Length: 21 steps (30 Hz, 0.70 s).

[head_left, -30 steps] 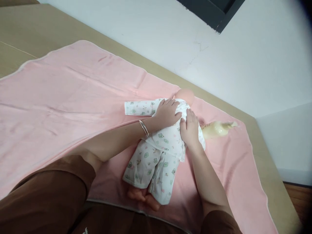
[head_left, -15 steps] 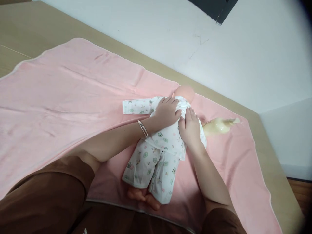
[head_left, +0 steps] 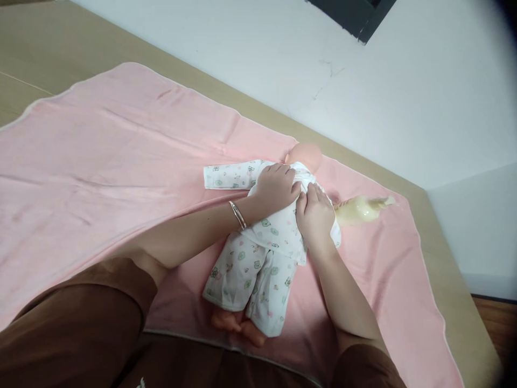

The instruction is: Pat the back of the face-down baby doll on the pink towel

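Observation:
A baby doll in a white printed shirt (head_left: 278, 226) and matching trousers (head_left: 234, 269) lies on a pink blanket (head_left: 100, 161). My left hand (head_left: 277, 186) is on the shirt's upper chest, its fingers bent into the cloth. Close beside it, my right hand (head_left: 317, 213) rests on the other side of the chest with curled fingers. Between the two hands the cloth is wrinkled. The doll's head (head_left: 305, 155) is at the far end and its bare feet (head_left: 238, 327) are toward me. One sleeve (head_left: 230, 176) stretches out to the left.
A pale yellow pump bottle (head_left: 361, 209) lies on the blanket to the right of the doll. The blanket covers much of a wooden table (head_left: 48, 37), which stands against a white wall (head_left: 258, 59). A dark panel (head_left: 355, 19) is on the wall.
The fingers of both hands have bent inward on the shirt, where they were flatter before. My right hand is slightly lower. The doll and bottle stay in place.

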Each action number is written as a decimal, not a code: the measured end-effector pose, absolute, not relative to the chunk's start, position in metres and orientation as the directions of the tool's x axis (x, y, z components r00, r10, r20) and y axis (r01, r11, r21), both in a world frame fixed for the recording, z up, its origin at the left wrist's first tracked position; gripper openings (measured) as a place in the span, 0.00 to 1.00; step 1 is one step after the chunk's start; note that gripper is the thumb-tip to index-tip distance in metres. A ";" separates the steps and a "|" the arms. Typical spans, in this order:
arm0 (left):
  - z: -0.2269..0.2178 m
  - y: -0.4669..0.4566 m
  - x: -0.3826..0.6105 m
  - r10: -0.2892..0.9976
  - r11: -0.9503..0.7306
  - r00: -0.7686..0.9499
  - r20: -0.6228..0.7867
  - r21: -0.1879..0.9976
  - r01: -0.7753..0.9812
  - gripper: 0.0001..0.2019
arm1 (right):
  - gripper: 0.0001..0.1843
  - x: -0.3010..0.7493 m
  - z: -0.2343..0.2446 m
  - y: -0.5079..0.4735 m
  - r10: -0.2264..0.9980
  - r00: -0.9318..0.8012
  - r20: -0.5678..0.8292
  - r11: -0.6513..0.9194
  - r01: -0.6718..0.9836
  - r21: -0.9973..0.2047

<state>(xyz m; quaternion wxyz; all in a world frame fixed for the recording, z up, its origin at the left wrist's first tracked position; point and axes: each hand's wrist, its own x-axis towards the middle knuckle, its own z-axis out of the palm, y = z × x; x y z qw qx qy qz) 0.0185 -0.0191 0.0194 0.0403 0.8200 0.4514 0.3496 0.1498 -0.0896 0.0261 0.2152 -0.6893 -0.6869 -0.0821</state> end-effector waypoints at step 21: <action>0.009 -0.007 0.019 0.768 -0.604 0.320 0.555 0.461 0.650 0.12 | 0.31 0.165 0.015 -0.079 0.935 0.020 0.355 0.113 0.929 -0.352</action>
